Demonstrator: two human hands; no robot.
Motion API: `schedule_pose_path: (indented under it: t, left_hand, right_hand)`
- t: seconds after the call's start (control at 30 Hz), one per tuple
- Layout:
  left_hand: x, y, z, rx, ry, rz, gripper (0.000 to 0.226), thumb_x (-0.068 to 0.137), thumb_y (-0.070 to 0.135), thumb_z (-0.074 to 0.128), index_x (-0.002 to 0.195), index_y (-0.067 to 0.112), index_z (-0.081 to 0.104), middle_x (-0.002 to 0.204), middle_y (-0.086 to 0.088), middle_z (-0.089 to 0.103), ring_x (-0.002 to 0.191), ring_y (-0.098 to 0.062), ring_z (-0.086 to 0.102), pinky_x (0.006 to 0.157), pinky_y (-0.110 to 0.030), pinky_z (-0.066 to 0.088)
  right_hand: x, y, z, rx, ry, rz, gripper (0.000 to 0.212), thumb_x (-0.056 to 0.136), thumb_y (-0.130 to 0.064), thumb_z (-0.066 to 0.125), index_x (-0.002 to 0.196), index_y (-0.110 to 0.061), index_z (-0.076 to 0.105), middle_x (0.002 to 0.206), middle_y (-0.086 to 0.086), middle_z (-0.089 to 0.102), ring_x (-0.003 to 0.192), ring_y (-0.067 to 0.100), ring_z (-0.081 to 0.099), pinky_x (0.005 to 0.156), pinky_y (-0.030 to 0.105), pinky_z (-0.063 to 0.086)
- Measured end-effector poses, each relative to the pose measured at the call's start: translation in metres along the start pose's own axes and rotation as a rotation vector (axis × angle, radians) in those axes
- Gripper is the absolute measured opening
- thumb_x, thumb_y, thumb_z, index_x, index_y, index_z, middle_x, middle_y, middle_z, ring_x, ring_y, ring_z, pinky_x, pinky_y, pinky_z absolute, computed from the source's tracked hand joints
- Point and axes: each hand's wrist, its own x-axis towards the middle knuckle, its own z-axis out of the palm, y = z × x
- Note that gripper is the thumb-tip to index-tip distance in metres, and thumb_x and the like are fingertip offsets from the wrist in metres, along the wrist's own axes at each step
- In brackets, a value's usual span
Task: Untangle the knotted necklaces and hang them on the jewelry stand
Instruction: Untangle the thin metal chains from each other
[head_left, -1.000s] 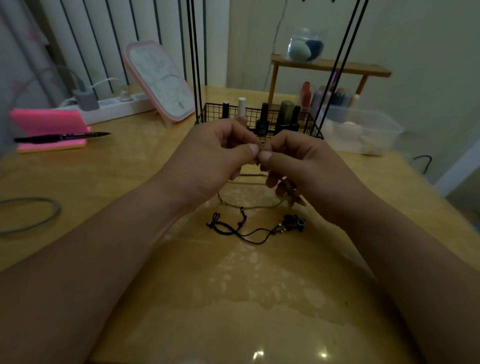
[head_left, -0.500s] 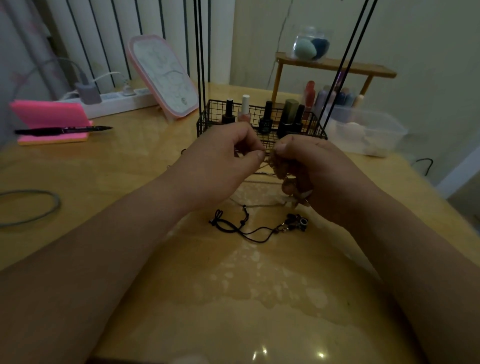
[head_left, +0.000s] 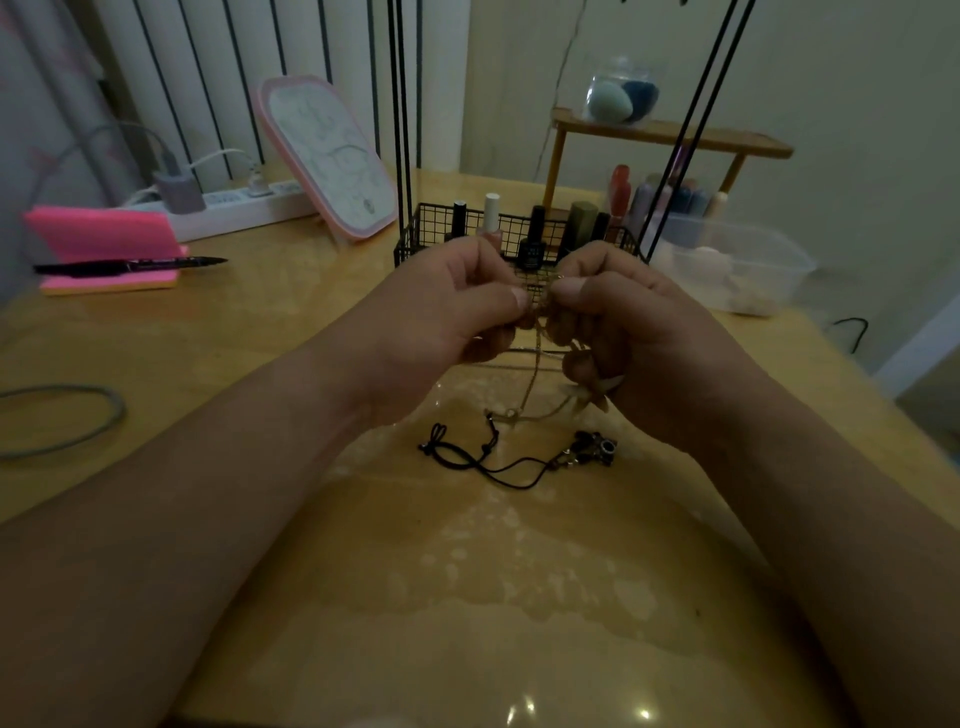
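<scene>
since half a second ago the 2 hands close the small gap between them: the thumbs sit almost tip to tip again in the middle of the frame, in front of the stand (head_left: 400, 130). the left hand (head_left: 441, 312) and right hand (head_left: 623, 322) are both curled, and their fingers (head_left: 519, 299) pinch the thin gold chain (head_left: 530, 384) at 1 spot between them; the right hand's lower fingers seem to hook another part of it. i judge the knot is being picked at, not yet freed, so no hanging is near.

the chain drops from the pinch to the surface (head_left: 467, 597). its long axis runs nearly straight down the frame, then its low end bends right toward the right hand.

the black cord (head_left: 498, 462) lies loose on the surface just below the hands, untouched. it runs left to right, loops at the left, charm (head_left: 597, 449) at the right.
</scene>
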Motion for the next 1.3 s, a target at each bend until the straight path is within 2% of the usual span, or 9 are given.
schedule_pose_path:
  t: [0.17, 0.23, 0.5, 0.6, 0.67, 0.77, 0.9, 1.03, 1.3]
  left_hand:
    - [-0.005, 0.002, 0.000, 0.539, 0.017, 0.202, 0.009, 0.100, 0.012, 0.064, 0.104, 0.019, 0.067, 0.096, -0.003, 0.068, 0.085, -0.013, 0.065, 0.075, -0.024, 0.056]
    - [-0.005, 0.004, -0.001, 0.602, 0.062, 0.244, 0.007, 0.100, 0.017, 0.065, 0.103, 0.022, 0.069, 0.096, 0.004, 0.067, 0.088, -0.010, 0.064, 0.077, -0.024, 0.055]
    - [-0.005, 0.005, 0.008, 0.081, 0.037, -0.015, 0.008, 0.107, 0.010, 0.051, 0.106, 0.010, 0.059, 0.095, -0.013, 0.077, 0.089, -0.028, 0.078, 0.086, -0.043, 0.061]
    - [-0.005, 0.006, 0.012, -0.004, 0.024, -0.052, 0.010, 0.108, 0.011, 0.046, 0.106, 0.008, 0.055, 0.079, -0.010, 0.072, 0.068, -0.029, 0.071, 0.071, -0.042, 0.059]
    - [-0.007, 0.007, 0.012, -0.018, 0.023, -0.058, 0.009, 0.108, 0.011, 0.046, 0.103, 0.010, 0.055, 0.070, -0.005, 0.062, 0.050, -0.020, 0.052, 0.057, -0.035, 0.053]
    - [-0.006, 0.007, 0.011, -0.071, 0.020, -0.060, 0.011, 0.106, 0.009, 0.047, 0.099, 0.013, 0.054, 0.070, -0.004, 0.055, 0.045, -0.013, 0.036, 0.047, -0.029, 0.044]
    - [-0.005, 0.004, 0.010, 0.028, 0.008, -0.030, 0.011, 0.101, 0.007, 0.052, 0.092, 0.012, 0.057, 0.076, -0.003, 0.064, 0.048, -0.014, 0.043, 0.050, -0.032, 0.049]
    - [-0.005, 0.000, 0.011, 0.190, -0.022, 0.029, 0.017, 0.096, 0.003, 0.058, 0.083, 0.013, 0.053, 0.058, 0.000, 0.048, 0.050, -0.017, 0.044, 0.053, -0.034, 0.052]
    - [-0.002, 0.006, 0.005, -0.141, 0.017, -0.043, 0.028, 0.095, 0.002, 0.051, 0.073, 0.019, 0.048, 0.090, -0.013, 0.052, 0.051, -0.012, 0.036, 0.045, -0.024, 0.038]
  right_hand:
    - [0.001, 0.004, -0.001, 0.027, 0.002, 0.000, 0.004, 0.087, -0.017, 0.063, 0.087, -0.020, 0.060, 0.079, 0.000, 0.051, 0.069, 0.010, 0.048, 0.054, 0.022, 0.036]
    - [0.001, 0.003, -0.002, 0.015, 0.004, 0.010, 0.004, 0.086, -0.018, 0.061, 0.086, -0.021, 0.059, 0.078, -0.001, 0.049, 0.068, 0.010, 0.048, 0.054, 0.023, 0.036]
    - [0.001, 0.001, 0.000, -0.134, 0.022, 0.009, 0.003, 0.086, -0.022, 0.057, 0.083, -0.023, 0.059, 0.078, -0.003, 0.057, 0.070, 0.011, 0.052, 0.054, 0.024, 0.040]
    - [-0.001, -0.001, -0.002, -0.126, 0.033, -0.008, 0.009, 0.096, -0.019, 0.058, 0.088, -0.023, 0.060, 0.082, 0.002, 0.054, 0.072, 0.016, 0.051, 0.054, 0.027, 0.038]
    - [-0.002, -0.002, -0.002, -0.121, 0.035, -0.019, 0.012, 0.101, -0.016, 0.057, 0.091, -0.021, 0.059, 0.080, 0.001, 0.052, 0.069, 0.014, 0.052, 0.053, 0.027, 0.036]
    - [-0.002, -0.002, -0.001, -0.081, 0.037, -0.033, 0.011, 0.100, -0.016, 0.059, 0.091, -0.021, 0.063, 0.079, -0.001, 0.054, 0.069, 0.014, 0.053, 0.054, 0.027, 0.035]
    - [0.000, 0.000, 0.000, 0.027, 0.034, 0.000, 0.010, 0.098, -0.021, 0.061, 0.090, -0.024, 0.068, 0.087, -0.001, 0.061, 0.077, 0.010, 0.057, 0.058, 0.025, 0.040]
    - [0.000, 0.000, 0.006, 0.159, 0.005, 0.045, 0.014, 0.098, -0.015, 0.051, 0.090, -0.017, 0.062, 0.087, -0.003, 0.065, 0.078, 0.007, 0.061, 0.057, 0.023, 0.042]
    - [0.000, -0.001, 0.001, 0.002, 0.082, 0.175, 0.022, 0.106, -0.031, 0.052, 0.103, -0.012, 0.063, 0.092, 0.003, 0.058, 0.066, 0.010, 0.054, 0.049, 0.022, 0.039]
